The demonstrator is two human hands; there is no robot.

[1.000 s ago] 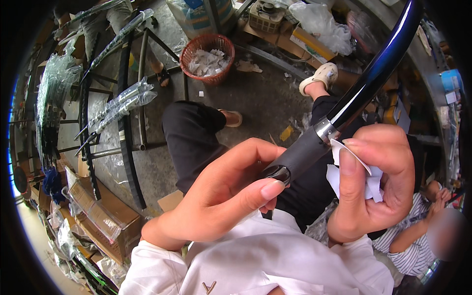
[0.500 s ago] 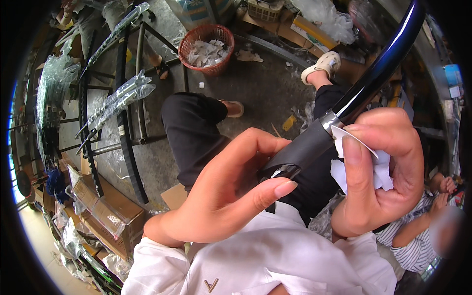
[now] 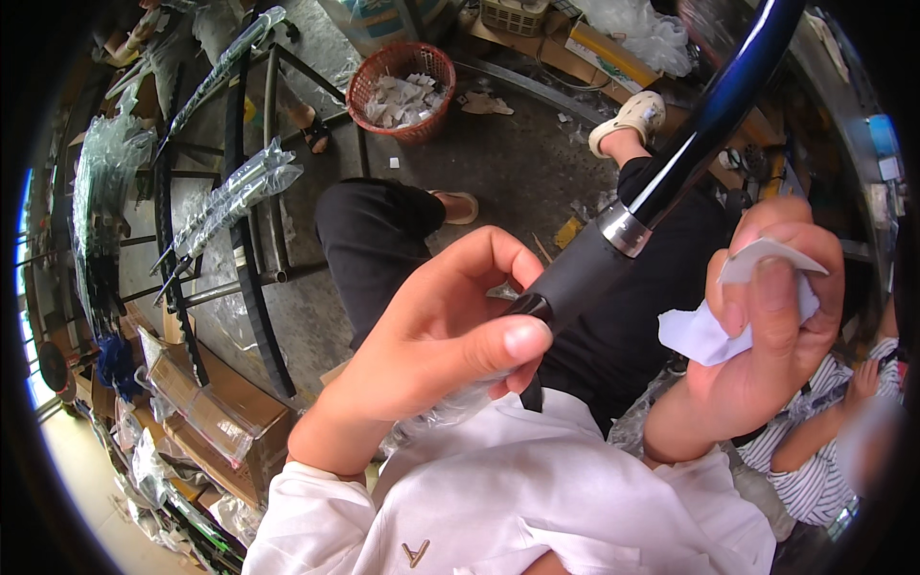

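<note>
A glossy black rod (image 3: pixel 714 120) slants from the upper right down to the middle. Its lower end carries a matt dark grey grip (image 3: pixel 586 278) with a silver collar (image 3: pixel 625 230). My left hand (image 3: pixel 412 355) is closed round the bottom of the grip, thumb laid along the near side. To the right of the rod and apart from it, my right hand (image 3: pixel 781 335) is closed on crumpled white paper (image 3: pixel 702 335). One curled edge of the paper (image 3: pixel 771 255) sticks up between thumb and fingers. Clear plastic film (image 3: pixel 446 407) lies below my left hand.
Beyond my knees a red basket (image 3: pixel 429 125) holds paper scraps. At left, a metal rack (image 3: pixel 278 211) bears plastic-wrapped rods (image 3: pixel 235 192), with cardboard boxes (image 3: pixel 225 407) nearer me. Another person in a striped sleeve (image 3: pixel 800 465) sits at lower right.
My right hand has drawn away from the silver collar to the right and slightly down, still with the white paper. The rod and my left hand have shifted a little left.
</note>
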